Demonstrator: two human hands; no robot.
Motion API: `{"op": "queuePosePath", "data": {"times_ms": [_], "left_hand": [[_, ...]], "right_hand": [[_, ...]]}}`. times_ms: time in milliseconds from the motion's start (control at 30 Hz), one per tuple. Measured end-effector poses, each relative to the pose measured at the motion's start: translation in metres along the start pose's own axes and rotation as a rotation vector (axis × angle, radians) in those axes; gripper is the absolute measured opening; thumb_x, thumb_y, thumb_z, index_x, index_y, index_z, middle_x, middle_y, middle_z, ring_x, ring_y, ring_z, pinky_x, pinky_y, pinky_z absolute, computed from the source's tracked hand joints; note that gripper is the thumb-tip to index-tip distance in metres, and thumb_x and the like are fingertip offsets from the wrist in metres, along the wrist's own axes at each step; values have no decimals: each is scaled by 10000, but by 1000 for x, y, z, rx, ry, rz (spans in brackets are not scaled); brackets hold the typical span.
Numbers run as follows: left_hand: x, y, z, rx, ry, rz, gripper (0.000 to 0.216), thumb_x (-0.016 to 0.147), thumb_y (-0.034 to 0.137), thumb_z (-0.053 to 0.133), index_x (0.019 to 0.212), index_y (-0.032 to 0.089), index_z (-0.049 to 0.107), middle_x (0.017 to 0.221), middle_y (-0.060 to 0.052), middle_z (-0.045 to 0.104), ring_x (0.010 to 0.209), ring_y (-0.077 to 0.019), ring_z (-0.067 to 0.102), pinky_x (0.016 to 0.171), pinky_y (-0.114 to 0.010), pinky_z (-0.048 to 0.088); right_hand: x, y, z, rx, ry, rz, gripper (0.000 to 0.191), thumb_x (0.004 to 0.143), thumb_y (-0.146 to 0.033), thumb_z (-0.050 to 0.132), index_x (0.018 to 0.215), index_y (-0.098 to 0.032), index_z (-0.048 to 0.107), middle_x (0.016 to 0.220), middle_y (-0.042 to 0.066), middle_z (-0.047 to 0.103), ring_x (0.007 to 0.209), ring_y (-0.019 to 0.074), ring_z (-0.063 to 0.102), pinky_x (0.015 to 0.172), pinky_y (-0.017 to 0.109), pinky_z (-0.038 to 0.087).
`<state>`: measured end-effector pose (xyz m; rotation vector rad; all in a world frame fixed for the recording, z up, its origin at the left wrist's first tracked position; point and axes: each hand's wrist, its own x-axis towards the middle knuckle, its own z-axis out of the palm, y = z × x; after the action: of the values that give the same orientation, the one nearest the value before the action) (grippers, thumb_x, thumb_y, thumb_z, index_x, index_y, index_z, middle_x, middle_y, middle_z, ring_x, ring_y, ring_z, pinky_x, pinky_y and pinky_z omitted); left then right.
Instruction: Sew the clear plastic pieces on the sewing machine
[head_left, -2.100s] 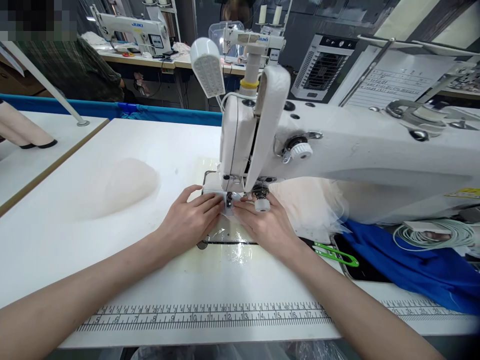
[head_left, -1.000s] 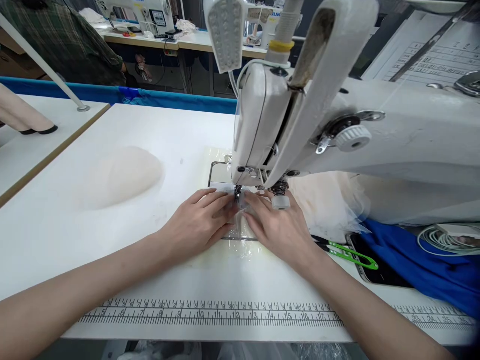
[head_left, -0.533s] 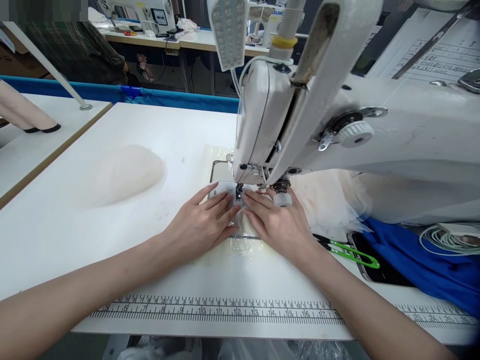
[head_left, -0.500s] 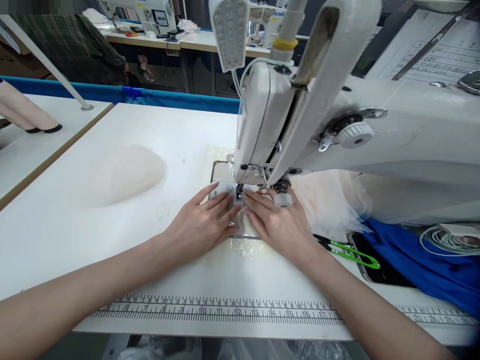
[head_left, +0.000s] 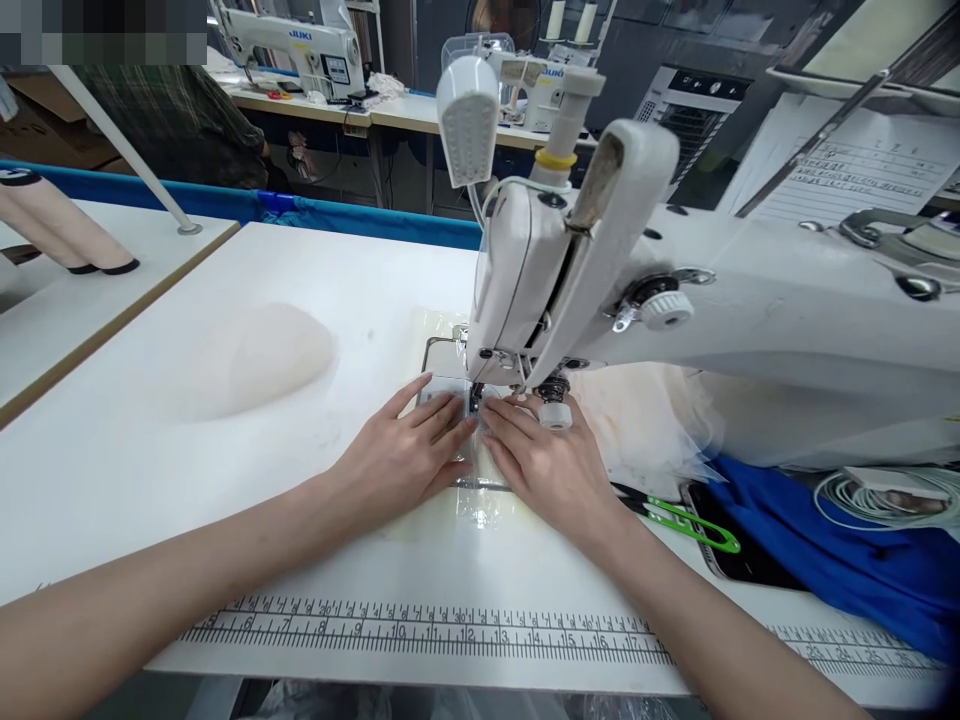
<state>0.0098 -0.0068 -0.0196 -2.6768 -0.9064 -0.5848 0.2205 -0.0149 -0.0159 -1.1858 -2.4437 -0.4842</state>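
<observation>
My left hand [head_left: 409, 448] lies flat on the sewing machine's bed, fingers stretched out and apart, just left of the presser foot [head_left: 475, 397]. My right hand [head_left: 553, 455] rests flat on the other side, its fingertips close to the foot and partly hidden under the thread-tension knob [head_left: 555, 415]. Something thin and see-through seems to lie under the fingertips, but its edges cannot be made out. The white sewing machine [head_left: 517, 270] stands over both hands. Sheer pale fabric [head_left: 637, 415] is bunched to the right of my right hand.
A pale sheer piece [head_left: 281, 355] lies on the white table at left. Green-handled snips [head_left: 697, 525], a phone [head_left: 739, 560] and blue cloth [head_left: 832, 550] are by my right forearm. A printed ruler [head_left: 405, 632] runs along the front edge. A person's sleeve [head_left: 172, 120] shows behind.
The view has tilted up a little, so the machine and table sit lower in the picture. Both hands stay flat beside the presser foot, with hardly any visible movement.
</observation>
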Motion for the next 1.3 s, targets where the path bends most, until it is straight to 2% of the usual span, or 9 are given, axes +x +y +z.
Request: {"op": "queuePosePath", "data": {"times_ms": [200,300,400,467,533,633,833,1033,1300], "left_hand": [[-3,-9,-12,-131,12,242,524,898,554,532,1125,93,635,1136,-135,695,1070,-269,651,994,-450,496],[-4,-11,-13,-65,69,283,234,954,274,512,1012,94,648,1067,-117,721,976,-224,688,863,-355,567],[-4,-8,-11,-65,122,211,184,949,111,454,958,101,637,1022,-99,735,934,-185,702,758,-284,592],[-4,-4,-10,-109,113,159,184,963,189,470,966,107,634,1014,-95,737,932,-183,704,731,-277,604],[-4,-1,-11,-116,103,145,265,961,311,499,1027,93,635,1046,-112,731,946,-205,705,746,-304,615],[-5,3,-11,-57,91,148,369,956,339,496,1135,41,619,1127,-150,703,1025,-250,684,794,-344,617],[-9,5,-11,52,59,210,262,930,99,457,1065,39,673,1096,-138,715,1040,-224,683,887,-315,591],[-8,5,-11,52,89,218,270,931,83,442,1032,39,689,1076,-120,724,1025,-222,690,897,-320,591],[-7,-3,-5,-2,45,164,275,943,138,476,1132,46,652,1142,-145,697,1092,-228,660,927,-343,578]], "right_hand": [[-5,0,-9,160,35,-103,216,921,-110,508,973,-175,706,1045,41,741,880,168,661,942,360,456],[-6,2,-17,261,-17,-117,237,937,-317,540,1009,-150,693,997,55,742,839,184,664,937,380,457],[-6,4,-21,297,-92,-116,548,867,-598,543,1097,-115,666,1029,98,727,885,230,658,917,415,465],[-6,3,-21,245,-115,-119,459,888,-509,566,1121,-125,661,1078,98,717,925,227,653,908,400,469],[-7,2,-19,190,-90,-141,236,915,-276,566,1081,-154,681,1110,72,714,934,198,659,910,375,471],[-8,-1,-16,173,-9,-184,205,902,-103,533,987,-163,710,1069,46,735,938,170,674,923,361,473],[-9,-3,-17,197,47,-215,195,885,-72,561,950,-158,724,1009,50,758,1004,177,680,818,330,511],[-9,-4,-15,197,43,-195,202,899,-73,543,938,-159,721,1002,34,760,994,161,687,874,344,512],[-8,-2,-8,191,46,-176,212,877,-41,565,956,-146,731,1025,67,753,930,186,712,937,392,512]]}}
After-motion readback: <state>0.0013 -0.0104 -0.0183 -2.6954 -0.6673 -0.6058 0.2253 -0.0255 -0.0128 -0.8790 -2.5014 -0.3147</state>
